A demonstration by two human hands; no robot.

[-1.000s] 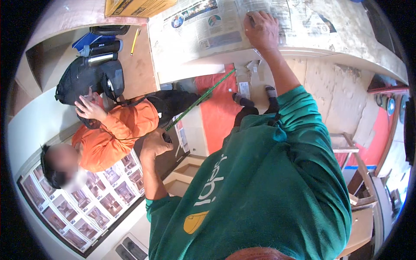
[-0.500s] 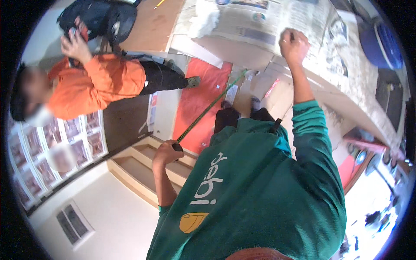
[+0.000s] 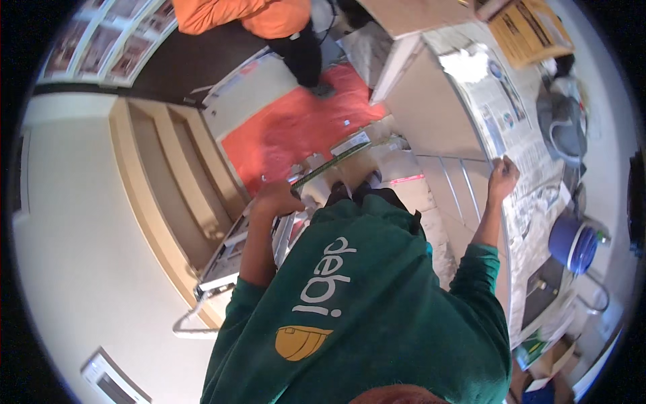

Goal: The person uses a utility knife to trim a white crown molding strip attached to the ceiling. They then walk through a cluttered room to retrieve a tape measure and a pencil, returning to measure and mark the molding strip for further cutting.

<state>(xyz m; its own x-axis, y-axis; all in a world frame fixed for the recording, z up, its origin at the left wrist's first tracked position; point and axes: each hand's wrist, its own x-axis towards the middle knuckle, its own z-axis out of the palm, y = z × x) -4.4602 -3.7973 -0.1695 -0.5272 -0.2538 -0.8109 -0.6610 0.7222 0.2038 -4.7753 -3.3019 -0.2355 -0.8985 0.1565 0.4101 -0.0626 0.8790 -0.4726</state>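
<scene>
My left hand (image 3: 274,200) is closed around the dark case of a tape measure at the left of my body. Its green blade (image 3: 328,164) stretches away from the hand, over the floor toward the front of my feet; where its tip rests I cannot tell. On the right, my right hand (image 3: 503,178) is closed in a fist at the edge of the counter covered with newspaper (image 3: 499,128). Anything inside that fist is too small to make out.
Ahead, a person in an orange top (image 3: 282,17) stands on the red floor covering (image 3: 282,141). Beige shelving (image 3: 182,161) lines the left wall. Cardboard sheets (image 3: 397,168) lie around my feet. A blue tub (image 3: 570,244) and a cardboard box (image 3: 528,30) stand to the right.
The view has swung left, shifting the room across it. The visible green blade looks shorter. My right hand has come lower and nearer along the counter, still closed.
</scene>
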